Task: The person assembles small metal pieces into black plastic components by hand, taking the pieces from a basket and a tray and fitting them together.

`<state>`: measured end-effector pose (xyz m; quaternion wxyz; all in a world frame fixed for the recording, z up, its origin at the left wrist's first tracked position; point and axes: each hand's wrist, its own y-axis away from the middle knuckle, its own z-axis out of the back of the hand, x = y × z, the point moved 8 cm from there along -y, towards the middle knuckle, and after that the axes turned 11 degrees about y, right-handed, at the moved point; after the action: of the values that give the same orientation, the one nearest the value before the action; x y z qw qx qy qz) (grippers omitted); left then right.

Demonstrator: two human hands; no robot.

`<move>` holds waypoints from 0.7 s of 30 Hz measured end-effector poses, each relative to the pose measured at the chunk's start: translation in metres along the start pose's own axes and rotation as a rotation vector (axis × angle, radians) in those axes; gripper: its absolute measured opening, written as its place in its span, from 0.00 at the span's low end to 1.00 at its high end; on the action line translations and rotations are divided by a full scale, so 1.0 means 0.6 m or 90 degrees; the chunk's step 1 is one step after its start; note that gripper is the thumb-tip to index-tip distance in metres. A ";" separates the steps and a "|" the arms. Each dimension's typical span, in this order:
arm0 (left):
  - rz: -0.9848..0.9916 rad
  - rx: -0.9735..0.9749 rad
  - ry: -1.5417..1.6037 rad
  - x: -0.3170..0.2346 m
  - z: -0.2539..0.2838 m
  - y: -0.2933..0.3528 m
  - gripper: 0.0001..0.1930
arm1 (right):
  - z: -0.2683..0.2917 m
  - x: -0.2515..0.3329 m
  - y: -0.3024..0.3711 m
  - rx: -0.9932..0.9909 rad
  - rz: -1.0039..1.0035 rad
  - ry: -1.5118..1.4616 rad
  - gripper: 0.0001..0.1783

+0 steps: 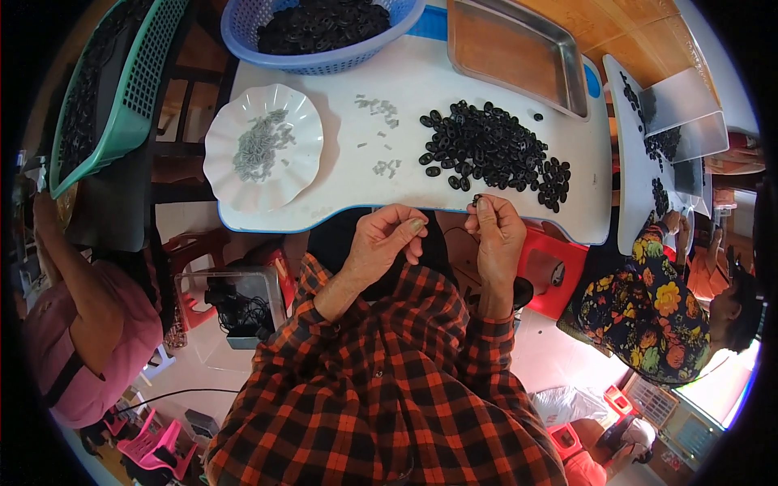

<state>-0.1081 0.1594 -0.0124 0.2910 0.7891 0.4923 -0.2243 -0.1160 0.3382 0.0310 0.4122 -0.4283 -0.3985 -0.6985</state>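
Note:
My left hand [387, 241] is closed in a pinch in front of the table's near edge. Whatever its thumb and forefinger hold, if anything, is too small to make out. Beside it, my right hand [498, 236] pinches a small black oval piece [476, 198] between thumb and fingertips. Just beyond that hand, a heap of black oval pieces with holes [490, 146] lies on the white table [348, 186]. Small translucent pieces [387, 168] lie loose left of the heap. More of them fill part of a white scalloped plate [304, 162] at the left.
A blue basket [348, 60] of black pieces stands at the back, with a metal tray [519, 61] to its right. At far left is a green basket [134, 113]. Co-workers sit on both sides, one in a floral top [640, 300]. A red stool [551, 271] is below the table.

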 end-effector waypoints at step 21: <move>-0.018 0.008 0.056 -0.014 -0.008 -0.002 0.10 | -0.071 0.031 0.054 0.129 0.009 -0.115 0.06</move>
<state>-0.1123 0.1574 -0.0040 0.2611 0.7930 0.5140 -0.1968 -0.1036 0.2839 0.0412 0.4207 -0.4488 -0.4994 -0.6101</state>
